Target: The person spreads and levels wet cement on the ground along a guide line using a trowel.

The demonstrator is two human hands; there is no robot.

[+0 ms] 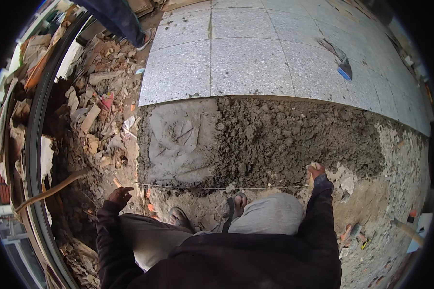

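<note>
My left hand [120, 196] hovers by the left end of a thin taut string [202, 187], beside a small wooden peg [116, 182]. Its fingers are loosely curled and a little apart, with nothing visible in them. At the near edge of the dark wet mortar [289, 139], my right hand [316, 170] is closed near the string; what it grips, if anything, is too small to make out. Smooth grey cement paste [181, 139] covers the mortar's left end. Beyond it lie speckled grey floor tiles [246, 62].
A trowel with a blue edge [345, 70] lies on the tiles. Rubble [94, 115] fills the left side, next to a long metal rail [38, 115] and a bent wooden stick [55, 190]. Another person's leg [120, 21] stands at the far left. A wooden handle [407, 230] shows at right.
</note>
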